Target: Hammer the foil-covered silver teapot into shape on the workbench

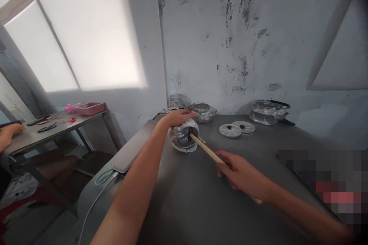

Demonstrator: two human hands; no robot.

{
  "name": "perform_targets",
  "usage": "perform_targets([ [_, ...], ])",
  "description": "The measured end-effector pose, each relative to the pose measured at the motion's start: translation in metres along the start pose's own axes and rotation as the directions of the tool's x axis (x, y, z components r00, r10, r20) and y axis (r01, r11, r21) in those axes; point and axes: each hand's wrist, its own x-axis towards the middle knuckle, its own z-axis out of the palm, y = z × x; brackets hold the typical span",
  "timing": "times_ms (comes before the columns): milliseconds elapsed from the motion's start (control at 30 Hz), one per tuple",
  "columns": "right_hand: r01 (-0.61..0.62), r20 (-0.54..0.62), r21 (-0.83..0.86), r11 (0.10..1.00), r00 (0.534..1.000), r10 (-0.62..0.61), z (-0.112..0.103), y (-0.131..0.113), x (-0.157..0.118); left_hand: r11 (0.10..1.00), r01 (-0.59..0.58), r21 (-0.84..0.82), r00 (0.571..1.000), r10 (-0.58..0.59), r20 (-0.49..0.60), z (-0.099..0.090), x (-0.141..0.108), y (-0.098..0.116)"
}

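Note:
A dented, silvery metal pot (173, 138) lies tipped on its side on the grey table (178, 199), its mouth facing me. My left hand (180, 116) rests over the pot's upper side and holds it, fingers partly hidden behind it. In my right hand (237, 170) is a hammer (207, 149), gripped by its pale wooden handle. The hammer's dark head sits inside the pot's mouth; whether it touches the inner wall I cannot tell.
Behind stand a second crumpled pot (203, 114), a perforated metal container (176, 101) and another pot (267, 115). Two lids (230, 131) lie right of centre. A laptop (130, 155) with a cable is at left. A person's hand (13, 130) rests at a side table with a pink basket (90, 109).

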Motion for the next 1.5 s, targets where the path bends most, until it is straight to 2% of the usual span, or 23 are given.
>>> perform_targets([
  [133, 0.072, -0.072, -0.127, 0.989, 0.994, -0.082, 0.003, -0.002, -0.003, 1.000, -0.001, 0.023, 1.000, 0.000, 0.010, 0.002, 0.004, -0.004],
  [300, 0.005, -0.141, -0.260, 0.966, 0.989, -0.043, 0.005, -0.007, -0.005, 0.999, 0.013, 0.037, 1.000, -0.013, -0.005, 0.002, 0.005, -0.007],
  [433, -0.006, -0.138, -0.224, 0.975, 0.990, -0.025, 0.008, -0.009, -0.006, 0.999, 0.000, 0.050, 1.000, -0.001, 0.018, 0.003, 0.005, -0.005],
  [567, 0.082, -0.091, -0.196, 0.977, 0.991, -0.102, 0.012, -0.007, -0.006, 0.999, 0.003, 0.052, 0.999, -0.005, 0.038, 0.003, 0.007, -0.005],
  [667, 0.131, -0.119, -0.248, 0.960, 0.979, -0.164, 0.015, -0.006, -0.006, 0.999, 0.013, 0.046, 0.999, -0.015, 0.045, 0.003, 0.009, -0.007],
  [800, 0.107, -0.183, -0.306, 0.946, 0.969, -0.168, 0.020, -0.005, -0.002, 0.999, 0.028, 0.044, 0.999, -0.030, 0.045, 0.005, 0.013, -0.009],
  [900, 0.139, -0.206, -0.318, 0.938, 0.955, -0.211, 0.024, -0.003, 0.004, 0.998, 0.046, 0.052, 0.998, -0.048, 0.032, 0.006, 0.015, -0.010],
  [1267, 0.199, -0.181, -0.388, 0.900, 0.941, -0.287, 0.032, -0.003, 0.008, 0.997, 0.038, 0.069, 0.999, -0.040, 0.020, 0.007, 0.014, -0.008],
  [1500, 0.193, -0.183, -0.413, 0.890, 0.940, -0.289, 0.034, 0.002, 0.010, 0.998, -0.009, 0.060, 0.997, 0.005, 0.075, 0.005, 0.014, -0.007],
])
